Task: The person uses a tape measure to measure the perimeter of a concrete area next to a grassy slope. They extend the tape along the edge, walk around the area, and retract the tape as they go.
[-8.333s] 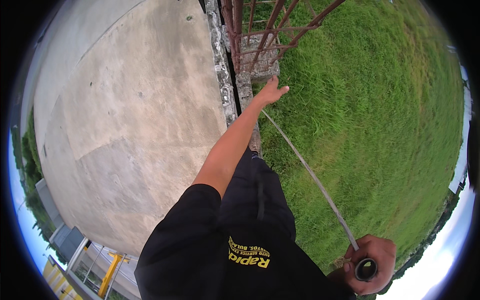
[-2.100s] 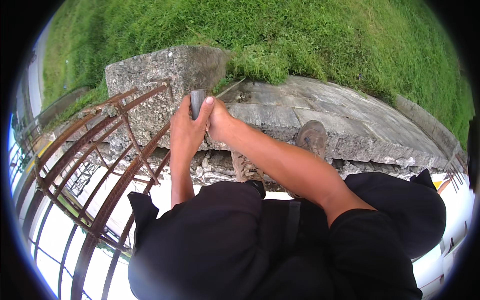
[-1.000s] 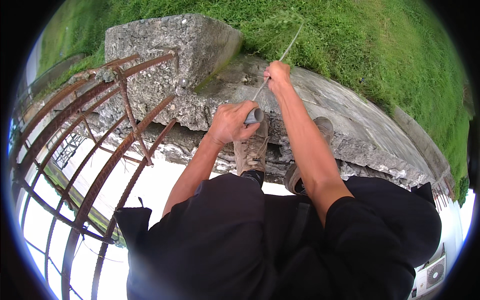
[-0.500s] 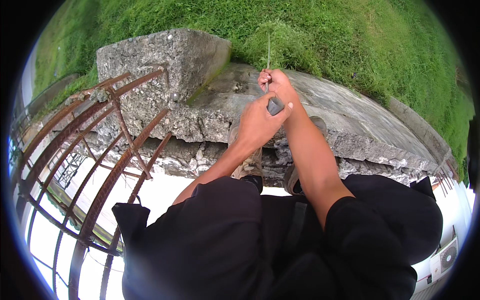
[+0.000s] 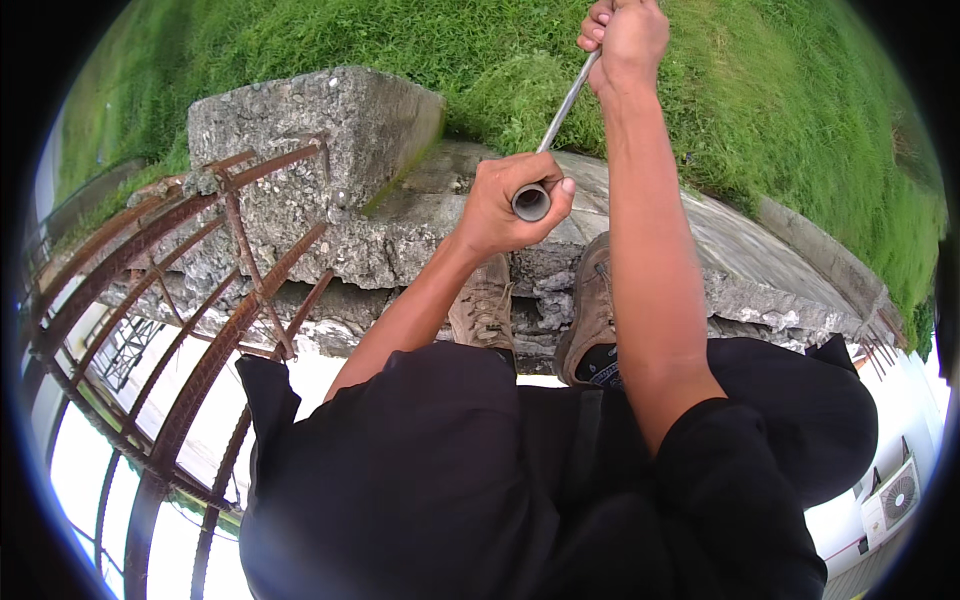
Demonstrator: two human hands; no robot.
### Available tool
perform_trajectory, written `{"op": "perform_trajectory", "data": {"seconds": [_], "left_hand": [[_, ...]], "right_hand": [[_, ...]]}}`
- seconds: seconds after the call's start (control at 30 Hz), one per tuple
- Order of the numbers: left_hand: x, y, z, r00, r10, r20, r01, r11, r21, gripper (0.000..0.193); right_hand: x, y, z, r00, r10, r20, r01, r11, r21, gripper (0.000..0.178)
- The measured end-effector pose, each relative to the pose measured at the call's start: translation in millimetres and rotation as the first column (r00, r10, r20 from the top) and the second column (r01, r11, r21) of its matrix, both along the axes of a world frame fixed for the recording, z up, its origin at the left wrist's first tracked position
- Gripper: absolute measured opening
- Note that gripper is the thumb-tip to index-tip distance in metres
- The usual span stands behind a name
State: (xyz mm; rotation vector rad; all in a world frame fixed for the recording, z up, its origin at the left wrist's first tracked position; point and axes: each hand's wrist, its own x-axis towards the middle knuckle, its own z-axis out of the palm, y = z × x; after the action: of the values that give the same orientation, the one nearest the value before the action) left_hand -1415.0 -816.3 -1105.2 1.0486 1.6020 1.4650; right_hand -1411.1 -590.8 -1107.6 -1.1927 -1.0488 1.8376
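My left hand is closed around the hollow, tubular grey end of a long, thin metal tool. The round open mouth of the tube faces me, between thumb and forefinger. From that fist the narrow shaft slants away up and to the right, over the grass. My right hand is farther out at the top edge, its fingers curled about the shaft. The tool's far end is out of sight, so its exact kind does not show. Whether anything else is inside the right hand is hidden.
Beneath my brown shoes is a broken concrete ledge. A rough concrete block rises at left, with rusty rebar jutting toward me. Grass lies beyond. Far below right is an air-conditioner unit.
My right hand has slid outward along the shaft, away from the left hand. The tool has tilted to the right, and its tube mouth now faces me more directly.
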Motion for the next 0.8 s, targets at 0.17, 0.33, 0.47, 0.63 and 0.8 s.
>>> {"op": "perform_trajectory", "data": {"seconds": [0.17, 0.33, 0.47, 0.63, 0.8], "left_hand": [[0.1, 23.5, 72.6, 0.901, -0.006, 0.433, -0.031, 0.997, 0.077, 0.024], [24.1, 21.7, 78.5, 0.701, 0.057, 0.710, 0.090, 0.982, -0.167, 0.027], [49.5, 44.1, 63.5, 0.571, 0.175, 0.802, 0.092, 0.957, -0.274, 0.026], [77.9, 64.9, 38.4, 0.498, 0.252, 0.830, 0.200, 0.898, -0.392, 0.026], [96.2, 54.6, 23.8, 0.595, 0.150, 0.790, 0.387, 0.808, -0.445, 0.030]], "right_hand": [[-5.0, 27.1, 51.0, 0.869, -0.170, 0.466, -0.022, 0.925, 0.379, 0.038], [56.0, -8.6, -42.3, 0.764, -0.059, 0.643, -0.083, 0.979, 0.188, 0.020], [117.0, -43.1, -95.0, 0.603, 0.224, 0.765, -0.105, 0.974, -0.203, 0.023], [181.7, -82.4, -135.3, 0.312, 0.514, 0.799, -0.198, 0.858, -0.474, 0.024], [194.4, -88.5, -162.1, 0.185, 0.725, 0.664, -0.267, 0.687, -0.676, 0.022]]}}
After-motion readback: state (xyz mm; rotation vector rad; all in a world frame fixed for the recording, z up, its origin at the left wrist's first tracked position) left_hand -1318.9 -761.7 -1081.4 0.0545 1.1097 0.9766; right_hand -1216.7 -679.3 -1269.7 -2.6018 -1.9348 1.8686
